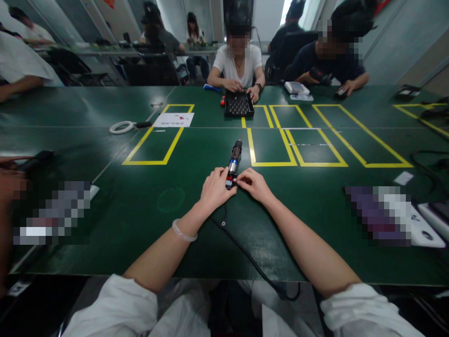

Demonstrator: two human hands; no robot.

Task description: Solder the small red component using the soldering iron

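Note:
A slim motor-like assembly [234,161], with a dark tip, a blue band and a bare metal barrel, lies on the green table and points away from me. My left hand [214,188] is closed round its near end, thumb and fingers on either side of a small red and black part [229,180]. At the right of that part, my right hand [254,183] pinches with thumb and forefinger; what sits between those fingertips is too small to make out. A black cable [250,260] runs from beneath my left hand over the table's front edge. Close by hangs a thin lead with a ring terminal [223,223].
Yellow tape outlines [273,164] mark the green table [140,196]. Across from me, a person handles a black tray [239,111] of small parts. A white sheet [174,120] and a white cable coil [121,127] lie left of centre. Blurred-out devices flank me.

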